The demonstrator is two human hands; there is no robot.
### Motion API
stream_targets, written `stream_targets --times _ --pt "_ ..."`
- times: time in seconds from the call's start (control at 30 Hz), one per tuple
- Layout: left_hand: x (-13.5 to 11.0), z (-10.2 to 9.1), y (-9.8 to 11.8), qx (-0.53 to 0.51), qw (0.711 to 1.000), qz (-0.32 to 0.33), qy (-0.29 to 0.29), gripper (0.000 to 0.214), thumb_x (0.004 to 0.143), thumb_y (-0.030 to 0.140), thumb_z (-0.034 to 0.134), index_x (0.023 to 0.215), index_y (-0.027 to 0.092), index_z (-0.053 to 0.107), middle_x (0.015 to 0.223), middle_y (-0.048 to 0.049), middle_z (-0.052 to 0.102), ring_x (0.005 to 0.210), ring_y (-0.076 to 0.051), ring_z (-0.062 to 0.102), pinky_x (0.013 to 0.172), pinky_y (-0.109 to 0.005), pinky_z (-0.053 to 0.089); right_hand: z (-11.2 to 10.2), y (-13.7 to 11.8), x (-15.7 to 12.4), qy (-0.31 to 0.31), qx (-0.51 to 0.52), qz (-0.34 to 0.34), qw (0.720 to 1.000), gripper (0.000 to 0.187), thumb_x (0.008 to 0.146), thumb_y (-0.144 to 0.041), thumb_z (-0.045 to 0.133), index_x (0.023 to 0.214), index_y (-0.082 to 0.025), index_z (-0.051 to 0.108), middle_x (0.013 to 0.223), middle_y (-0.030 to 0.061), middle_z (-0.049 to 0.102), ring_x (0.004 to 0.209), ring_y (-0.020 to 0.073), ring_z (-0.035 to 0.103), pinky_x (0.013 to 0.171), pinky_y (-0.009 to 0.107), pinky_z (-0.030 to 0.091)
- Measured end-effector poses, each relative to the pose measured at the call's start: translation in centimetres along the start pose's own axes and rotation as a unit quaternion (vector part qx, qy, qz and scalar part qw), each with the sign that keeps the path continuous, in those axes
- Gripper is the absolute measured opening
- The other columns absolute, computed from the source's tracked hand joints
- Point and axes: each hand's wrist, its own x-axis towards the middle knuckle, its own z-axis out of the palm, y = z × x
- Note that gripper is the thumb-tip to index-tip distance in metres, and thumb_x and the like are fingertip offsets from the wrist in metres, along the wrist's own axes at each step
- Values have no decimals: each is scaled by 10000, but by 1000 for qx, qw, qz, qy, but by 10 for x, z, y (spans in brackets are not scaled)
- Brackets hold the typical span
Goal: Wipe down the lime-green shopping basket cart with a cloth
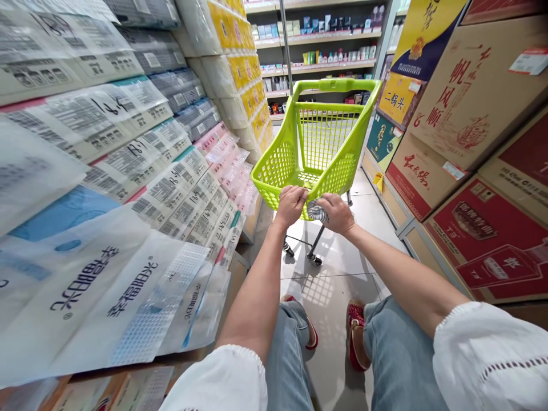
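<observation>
A bright green plastic shopping cart (282, 165) stands ahead of me in the aisle, its mesh basket showing no goods. My left hand (291, 204) is closed over the basket's near rim. Beside it, my right hand (337, 213) is also closed at that rim, with a small grey-and-white striped bundle (317, 210) under its fingers. The bundle looks like cloth, but its exact kind is unclear. On the cart's far side runs a raised green handle (336, 85). Metal legs and casters show beneath the basket.
Wrapped paper packs (128, 274) are stacked closely along the left. Cardboard cartons (454, 103) line the right side on a low shelf. Beyond the cart, shelves (334, 40) hold bottles and small boxes. Pale floor tiles (342, 285) lie between my feet and the cart.
</observation>
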Motion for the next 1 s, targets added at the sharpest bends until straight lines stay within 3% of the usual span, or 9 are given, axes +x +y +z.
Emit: stream_targets --times 0.1,0.17,0.3,0.37,0.47,0.8,1.0 --pt "1 0 7 9 1000 -14 13 346 978 394 327 872 225 609 894 -26 657 889 -183 544 913 -349 345 -28 1 23 98 16 87 991 404 803 -361 576 1176 -205 594 1242 113 511 1133 269 446 958 385 406" --pt "1 3 11 17 999 -22 23 372 980 407 312 843 223 606 865 -29 641 880 -187 536 907 -358 340 -45 -1 42 115 3 126 985 397 838 -330 533 1218 -222 579 1291 102 484 1156 272 424 977 402 386" --pt "4 10 15 23 999 -33 25 378 971 404 341 750 214 582 795 -31 607 825 -189 516 859 -362 347 -63 -4 76 8 -21 123 992 375 833 -188 496 1157 -311 638 1305 33 515 1110 276 422 904 423 391" --pt "5 11 14 21 999 -31 24 384 968 407 349 718 211 566 775 -29 598 804 -185 510 836 -357 351 -67 -4 87 -55 -21 109 992 328 810 -169 516 1050 -309 690 1221 29 573 1055 274 440 840 409 401" --pt "6 10 11 15 999 -20 20 401 968 424 348 698 210 552 762 -23 595 783 -175 506 815 -346 358 -69 -5 96 -101 -25 108 989 251 782 -178 552 942 -267 724 1083 55 621 977 259 463 786 386 403" --pt "1 -5 9 -11 1000 8 -2 435 972 416 329 662 199 543 722 -15 591 747 -158 501 768 -326 374 -78 -21 93 -125 -45 119 984 216 727 -181 586 889 -229 722 994 56 633 915 242 499 659 333 395" --pt "1 -14 3 -28 1000 7 -10 447 958 439 343 648 199 557 714 -21 604 733 -163 512 757 -326 388 -75 -28 91 -129 -41 113 984 217 765 -207 577 926 -242 717 1022 61 614 923 237 501 697 332 413"
